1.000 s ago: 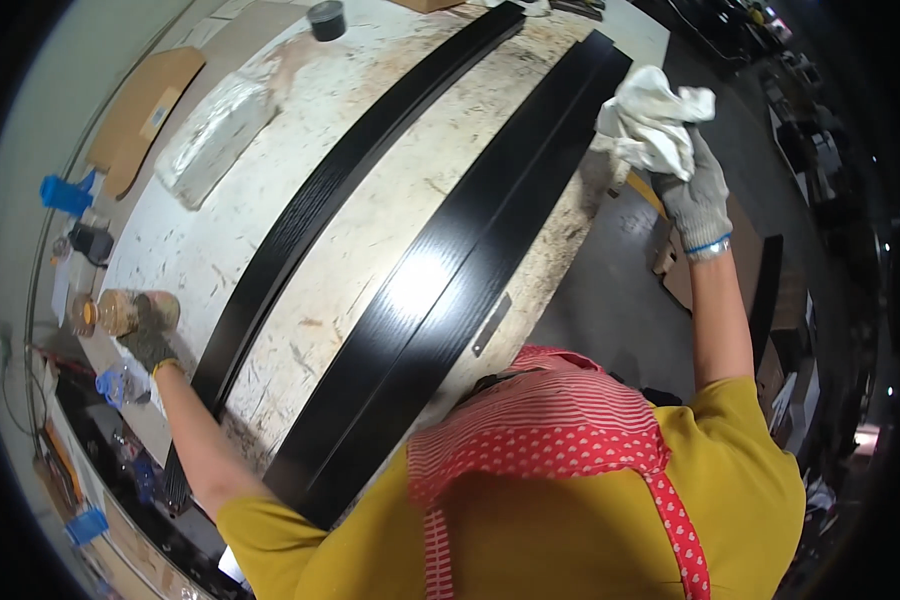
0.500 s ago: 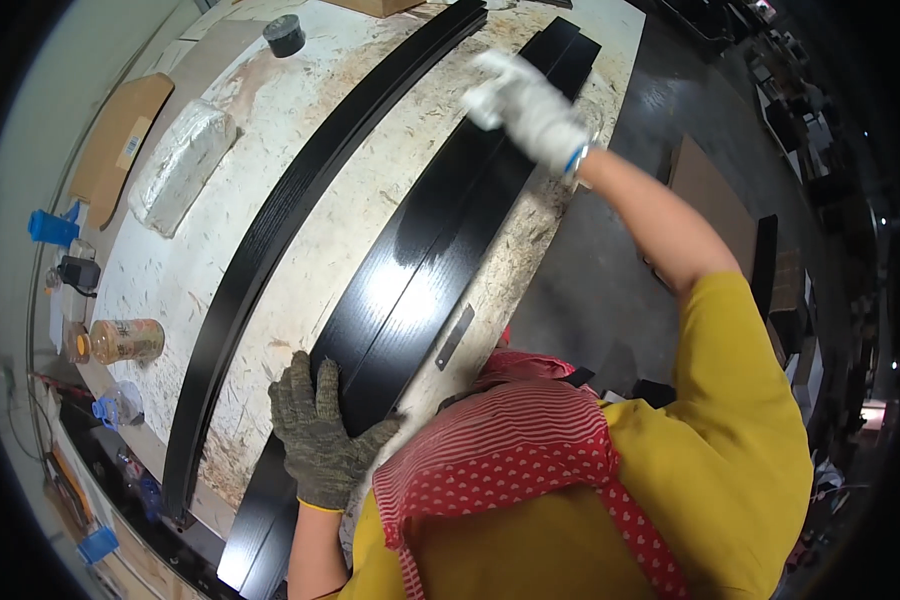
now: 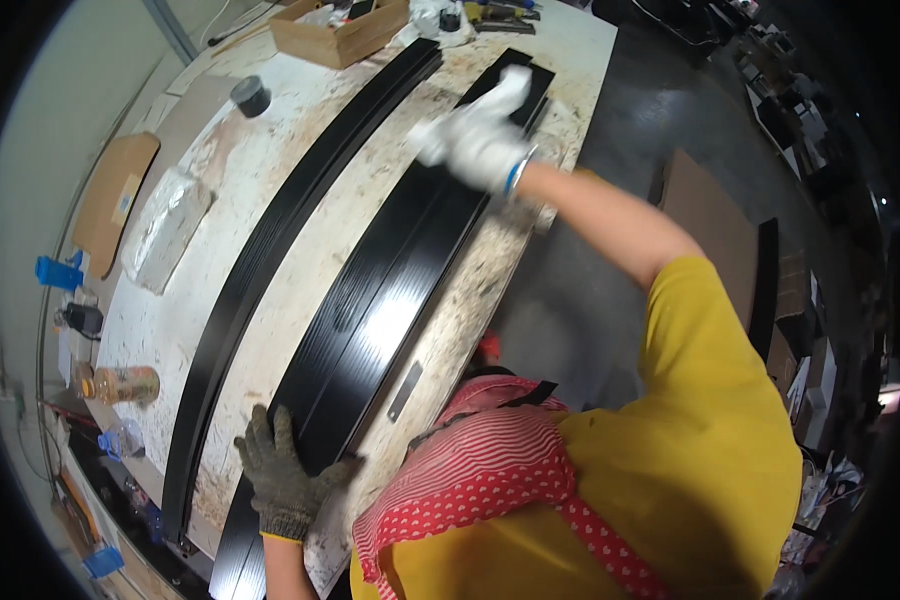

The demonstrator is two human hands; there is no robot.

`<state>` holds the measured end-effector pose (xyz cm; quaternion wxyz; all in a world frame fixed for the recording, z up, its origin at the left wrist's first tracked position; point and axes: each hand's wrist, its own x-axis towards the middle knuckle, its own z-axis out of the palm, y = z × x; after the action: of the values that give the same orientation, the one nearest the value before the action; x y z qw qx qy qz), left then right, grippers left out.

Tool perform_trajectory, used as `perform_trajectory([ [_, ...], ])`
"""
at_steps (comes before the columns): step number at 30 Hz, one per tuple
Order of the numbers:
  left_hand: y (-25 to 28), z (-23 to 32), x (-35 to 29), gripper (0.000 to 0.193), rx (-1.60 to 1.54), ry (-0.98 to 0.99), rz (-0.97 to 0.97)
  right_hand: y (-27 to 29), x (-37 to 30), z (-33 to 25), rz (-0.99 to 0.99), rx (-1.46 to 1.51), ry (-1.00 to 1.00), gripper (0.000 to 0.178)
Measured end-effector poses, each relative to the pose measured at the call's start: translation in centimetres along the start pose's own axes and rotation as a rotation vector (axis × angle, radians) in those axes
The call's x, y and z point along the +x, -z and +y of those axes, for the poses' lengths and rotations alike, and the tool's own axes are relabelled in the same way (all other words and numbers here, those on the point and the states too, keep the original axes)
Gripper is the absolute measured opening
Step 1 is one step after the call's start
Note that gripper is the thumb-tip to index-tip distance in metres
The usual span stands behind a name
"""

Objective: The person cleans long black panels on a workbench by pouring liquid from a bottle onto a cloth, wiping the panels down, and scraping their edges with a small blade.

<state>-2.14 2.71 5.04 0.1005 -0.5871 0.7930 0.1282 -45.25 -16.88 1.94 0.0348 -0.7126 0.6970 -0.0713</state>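
A long black plank-like piece (image 3: 365,270), with a wood-grain surface and a seam along its length, lies slantwise across the worktable. My left hand (image 3: 285,478), in a dark grey-green knit glove, lies on its near part, fingers stretched and thumb apart at the near edge. Over the far part is my right hand (image 3: 480,140) in a white glove, blurred by motion. Whether anything is under or in its fingers does not show. A second, narrower black strip (image 3: 260,255) lies to the left, apart from both hands.
The stained white worktable (image 3: 270,345) carries a small flat metal plate (image 3: 405,390), a dark tape roll (image 3: 250,96), a wrapped block (image 3: 168,230) and a bottle (image 3: 125,384). A wooden box (image 3: 340,35) stands at the far end. Brown cardboard (image 3: 710,230) is at right.
The whole view has shifted, bringing the wooden box further into sight. My right hand has swept a little toward me along the black piece. My left hand stays on its near part.
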Motion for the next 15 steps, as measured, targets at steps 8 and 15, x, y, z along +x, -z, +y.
perform_trajectory([
  [8, -0.9, -0.3, 0.4, 0.116, 0.099, 0.107, -0.098, 3.8, 2.7, 9.3, 0.071, -0.017, -0.206, 0.021],
  [15, -0.5, 0.1, 0.5, 0.122, 0.095, 0.172, -0.191, 4.4, 6.0, 9.0, -0.294, -0.262, -0.051, 0.025],
])
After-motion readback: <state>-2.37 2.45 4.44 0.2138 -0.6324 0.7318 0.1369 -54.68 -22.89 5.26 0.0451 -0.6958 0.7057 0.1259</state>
